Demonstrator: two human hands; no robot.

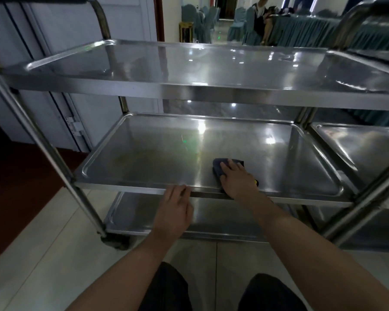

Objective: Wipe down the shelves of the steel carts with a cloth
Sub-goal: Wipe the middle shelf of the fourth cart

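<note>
A three-shelf steel cart fills the view, with a top shelf (211,66), a middle shelf (157,158) and a bottom shelf (220,218). A dark blue cloth (218,168) lies on the middle shelf near its front edge, right of centre. My right hand (236,179) presses flat on the cloth with straight fingers. My left hand (174,209) rests on the middle shelf's front rim, its fingertips laid over the edge.
A second steel cart (359,149) stands tight against the right side. A pale door (61,52) is behind on the left. Tiled floor (43,254) lies below. Far back are covered chairs, a draped table and a seated person (259,16).
</note>
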